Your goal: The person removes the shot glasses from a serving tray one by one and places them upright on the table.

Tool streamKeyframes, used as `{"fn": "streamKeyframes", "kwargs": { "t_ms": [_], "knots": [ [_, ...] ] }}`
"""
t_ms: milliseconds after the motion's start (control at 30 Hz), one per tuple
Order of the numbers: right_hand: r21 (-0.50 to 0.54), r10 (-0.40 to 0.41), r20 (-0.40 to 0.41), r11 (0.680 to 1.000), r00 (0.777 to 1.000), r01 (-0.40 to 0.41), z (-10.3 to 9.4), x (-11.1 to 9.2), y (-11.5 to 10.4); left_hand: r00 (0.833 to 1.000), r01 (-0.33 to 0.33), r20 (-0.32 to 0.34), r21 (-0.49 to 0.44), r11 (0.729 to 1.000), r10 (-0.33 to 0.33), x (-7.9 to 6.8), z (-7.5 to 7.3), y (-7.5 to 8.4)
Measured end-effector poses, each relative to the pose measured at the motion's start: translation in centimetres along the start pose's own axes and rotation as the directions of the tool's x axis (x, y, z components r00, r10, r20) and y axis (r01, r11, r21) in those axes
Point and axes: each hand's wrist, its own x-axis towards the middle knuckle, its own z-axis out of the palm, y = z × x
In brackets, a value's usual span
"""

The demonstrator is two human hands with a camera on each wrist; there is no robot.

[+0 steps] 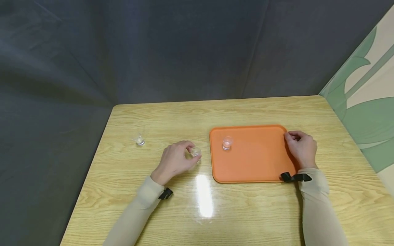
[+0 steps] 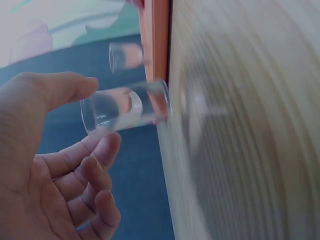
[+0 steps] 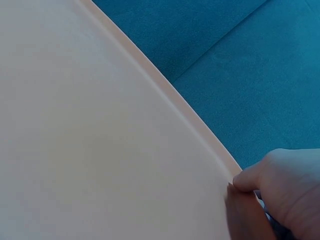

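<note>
While the table spanned the lower frame, the tray lay right of centre, right hand pinching its right rim. Left hand, mid-frame, pinched a clear glass. One glass already stood on the tray; the pinched one and a third glass, at frame left, apparently remained.

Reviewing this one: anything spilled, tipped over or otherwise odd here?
Nothing stands out. The right hand grips the tray; the rightmost glass and far-left glass stand upright, while the left hand pinches the middle glass. No spill or break shows; the bright patch on the table looks like reflected light.
</note>
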Motion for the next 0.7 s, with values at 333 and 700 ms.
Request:
{"fn": "streamKeyframes", "kwargs": {
  "t_ms": [333,700],
  "knots": [
    [-0.001,-0.008,0.000,1.000,1.000,0.008,0.0,-0.1,-0.1,0.977,0.158,-0.151,0.056,0.986,-0.148,-2.3,-4.5,-6.4],
    [-0.011,0.002,0.007,1.000,1.000,-0.002,0.0,0.0,-0.1,0.924,0.275,-0.302,0.107,0.955,-0.232,-3.1,-6.8,-10.5]
  ]
}}
